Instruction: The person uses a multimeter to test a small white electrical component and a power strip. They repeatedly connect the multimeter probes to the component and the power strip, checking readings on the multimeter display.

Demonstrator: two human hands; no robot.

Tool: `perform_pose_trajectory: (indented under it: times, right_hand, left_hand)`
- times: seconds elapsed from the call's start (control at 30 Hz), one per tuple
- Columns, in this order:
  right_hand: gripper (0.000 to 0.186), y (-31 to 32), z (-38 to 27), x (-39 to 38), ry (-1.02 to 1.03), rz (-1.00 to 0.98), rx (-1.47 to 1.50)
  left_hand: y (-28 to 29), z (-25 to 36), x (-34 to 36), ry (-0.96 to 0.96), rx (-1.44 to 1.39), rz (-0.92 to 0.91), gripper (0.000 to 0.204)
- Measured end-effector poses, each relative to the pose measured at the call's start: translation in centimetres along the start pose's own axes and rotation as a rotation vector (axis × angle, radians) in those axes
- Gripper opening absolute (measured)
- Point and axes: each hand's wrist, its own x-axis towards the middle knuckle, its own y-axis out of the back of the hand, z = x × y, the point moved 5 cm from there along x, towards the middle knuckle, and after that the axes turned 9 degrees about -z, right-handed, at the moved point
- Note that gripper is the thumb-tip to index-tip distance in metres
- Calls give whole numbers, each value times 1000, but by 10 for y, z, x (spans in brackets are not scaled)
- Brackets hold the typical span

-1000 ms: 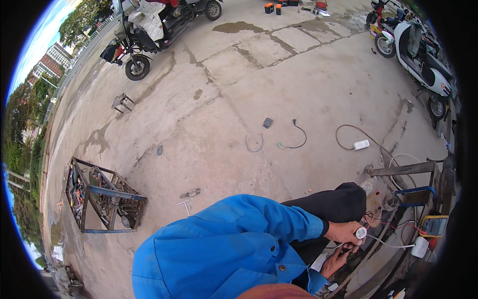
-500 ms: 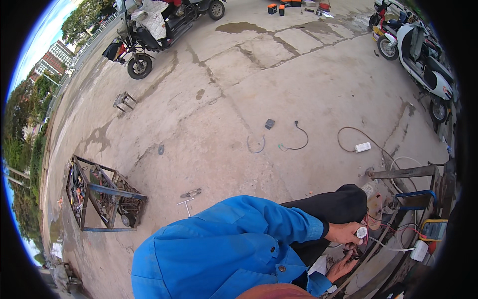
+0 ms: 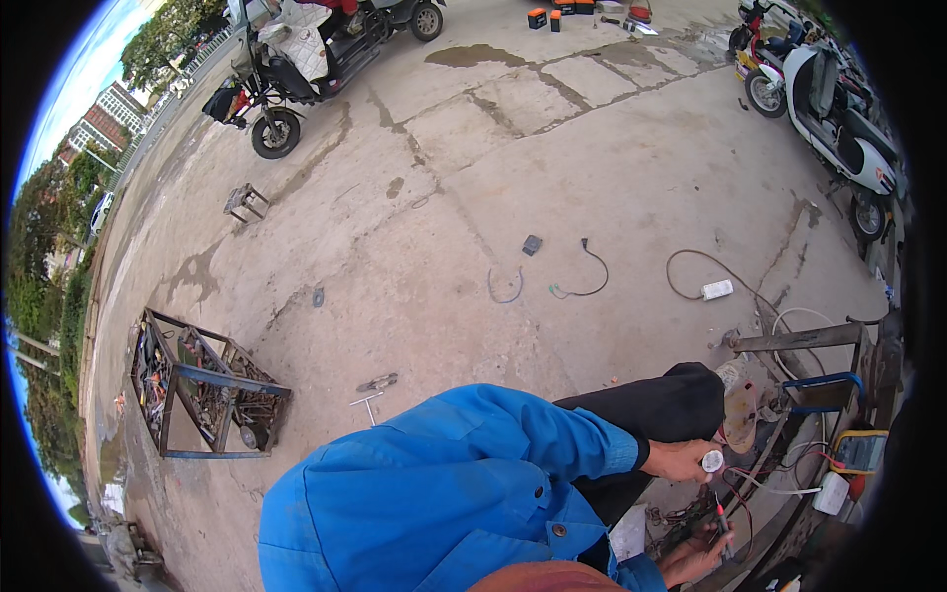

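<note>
My left hand [image 3: 675, 460], at the cuff of a blue sleeve [image 3: 582, 449], is closed round an object with a round white end [image 3: 712, 460]; the rest of it is hidden by the fingers. Nearer to me, my right hand [image 3: 694, 556] grips a red-and-black test probe [image 3: 721, 511], its red part pointing away from me. Dark tangled wires [image 3: 676, 518] lie between the hands, beside a white sheet or bag [image 3: 628, 533]. To the right sits a yellow-edged multimeter [image 3: 860, 451] with red and black leads near it. A white box [image 3: 831, 493] with a pale cable stands beside it.
A metal frame [image 3: 799, 341] rises at the right. Cables and a white power strip [image 3: 717, 289] lie on the concrete. At the left stands a tool cart [image 3: 222, 377], with a small stool [image 3: 245, 201] beyond. Parked are a three-wheeler [image 3: 340, 54] and scooters [image 3: 838, 123].
My right hand has moved toward me and slightly right, away from the left hand. The red-and-black probe now shows plainly in it. My left hand stays nearly in place.
</note>
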Motion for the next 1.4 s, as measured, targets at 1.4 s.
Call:
perform_pose_trajectory:
  times: [1.4]
  right_hand:
    - [33, -42, -5, -30, -99, -388, 295]
  left_hand:
    - [-1, 33, -12, 87, -198, -21, 29]
